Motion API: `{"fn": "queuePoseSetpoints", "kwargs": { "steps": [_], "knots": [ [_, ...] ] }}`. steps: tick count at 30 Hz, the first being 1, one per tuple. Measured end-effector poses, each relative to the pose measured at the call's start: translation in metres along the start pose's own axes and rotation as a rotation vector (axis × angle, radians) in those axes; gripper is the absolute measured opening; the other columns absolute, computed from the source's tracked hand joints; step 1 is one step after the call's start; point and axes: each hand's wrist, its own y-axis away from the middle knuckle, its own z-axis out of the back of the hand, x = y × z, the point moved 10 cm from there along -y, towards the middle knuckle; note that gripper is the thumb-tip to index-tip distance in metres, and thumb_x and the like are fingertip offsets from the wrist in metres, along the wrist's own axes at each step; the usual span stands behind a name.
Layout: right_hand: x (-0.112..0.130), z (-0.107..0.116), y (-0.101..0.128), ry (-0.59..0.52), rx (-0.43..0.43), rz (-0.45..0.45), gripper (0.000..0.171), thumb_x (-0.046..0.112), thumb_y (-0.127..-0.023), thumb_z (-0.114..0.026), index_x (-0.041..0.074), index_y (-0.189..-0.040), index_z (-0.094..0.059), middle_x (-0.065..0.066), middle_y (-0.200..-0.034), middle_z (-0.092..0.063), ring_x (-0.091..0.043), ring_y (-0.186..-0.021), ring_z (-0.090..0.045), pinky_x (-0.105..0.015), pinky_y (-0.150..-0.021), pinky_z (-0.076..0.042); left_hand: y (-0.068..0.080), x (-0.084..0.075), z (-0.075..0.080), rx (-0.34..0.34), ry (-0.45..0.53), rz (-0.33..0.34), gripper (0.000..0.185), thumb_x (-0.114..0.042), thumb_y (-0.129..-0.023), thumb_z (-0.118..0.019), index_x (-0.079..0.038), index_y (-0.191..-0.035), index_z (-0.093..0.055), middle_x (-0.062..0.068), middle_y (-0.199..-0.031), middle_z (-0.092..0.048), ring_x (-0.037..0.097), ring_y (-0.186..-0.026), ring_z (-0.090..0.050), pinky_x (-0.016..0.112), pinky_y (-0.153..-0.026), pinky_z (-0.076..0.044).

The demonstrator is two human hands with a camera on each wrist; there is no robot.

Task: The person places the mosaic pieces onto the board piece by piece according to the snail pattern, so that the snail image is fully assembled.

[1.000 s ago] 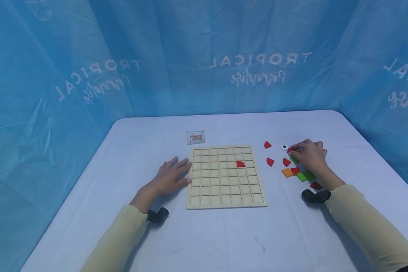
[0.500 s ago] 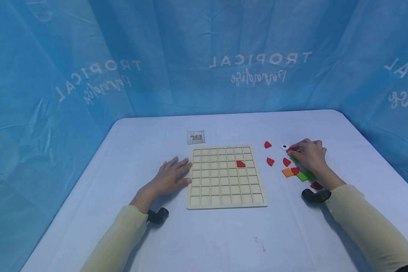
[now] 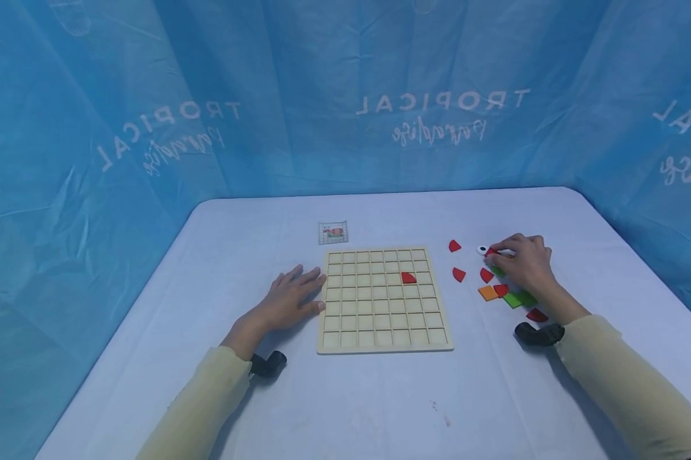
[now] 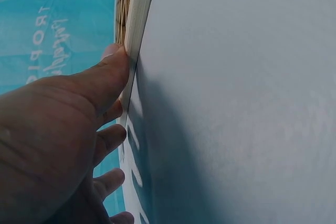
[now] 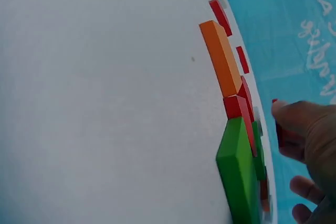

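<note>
The right hand point(image 3: 525, 262) has its fingers curled, pinching a small red piece point(image 3: 491, 253) beside the white disc point(image 3: 482, 249). The left hand point(image 3: 287, 299) lies flat, fingers spread, thumb touching the wooden grid board point(image 3: 382, 338).

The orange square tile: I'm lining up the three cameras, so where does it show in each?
Head: orange square tile, right of the wooden grid board, below the right hand.
Left wrist: not in it; only the board's edge.
Right wrist: upper middle.
Shared landmark: the green tile.
</note>
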Motion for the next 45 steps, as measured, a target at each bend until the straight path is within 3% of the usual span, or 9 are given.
{"fn": "queuePoseSetpoints", "kwargs": {
  "steps": [6,15,22,29,45],
  "knots": [
    [0.037,-0.002,0.011,-0.069,-0.001,0.103,0.037,0.018,-0.079,-0.075,0.004,-0.113,-0.067,-0.02,-0.117,-0.056,-0.041,-0.12,-0.034,-0.059,-0.09,-0.032,0.0,-0.001,0.003,0.001,-0.01,0.004,0.061,-0.043,-0.094,-0.052,-0.018,-0.147,-0.034,0.004,-0.157,-0.026,0.037,-0.147,-0.01,0.062,-0.117,-0.007],
    [0.106,-0.031,0.038,-0.138,0.054,0.323,0.028,0.02,-0.08,-0.075,0.009,-0.105,-0.072,-0.013,-0.11,-0.063,-0.033,-0.112,-0.04,-0.048,-0.086,-0.035,-0.001,-0.002,0.0,0.005,-0.004,0.0,0.061,-0.043,-0.094,-0.052,-0.018,-0.147,-0.034,0.004,-0.157,-0.026,0.037,-0.147,-0.01,0.062,-0.116,-0.007],
    [0.141,-0.05,0.05,-0.135,0.079,0.42,0.028,0.024,-0.077,-0.078,0.012,-0.101,-0.074,-0.008,-0.104,-0.065,-0.026,-0.108,-0.043,-0.045,-0.085,-0.034,-0.001,-0.001,0.0,0.006,-0.006,0.005,0.061,-0.043,-0.094,-0.052,-0.019,-0.147,-0.034,0.003,-0.157,-0.026,0.037,-0.147,-0.01,0.062,-0.117,-0.008],
    [0.157,-0.059,0.053,-0.064,0.085,0.476,0.027,0.027,-0.077,-0.078,0.014,-0.101,-0.075,-0.004,-0.105,-0.065,-0.022,-0.109,-0.043,-0.042,-0.084,-0.035,-0.002,0.0,-0.002,0.009,-0.003,0.013,0.061,-0.044,-0.094,-0.052,-0.02,-0.147,-0.034,0.003,-0.157,-0.025,0.036,-0.148,-0.009,0.061,-0.117,-0.007],
    [0.161,-0.067,0.053,-0.012,0.115,0.465,0.026,0.026,-0.078,-0.078,0.018,-0.102,-0.075,-0.003,-0.106,-0.063,-0.022,-0.11,-0.042,-0.042,-0.087,-0.035,0.001,-0.002,0.001,0.005,-0.005,0.008,0.061,-0.042,-0.094,-0.053,-0.018,-0.147,-0.034,0.005,-0.157,-0.026,0.038,-0.147,-0.01,0.063,-0.116,-0.008]
  ]
}}
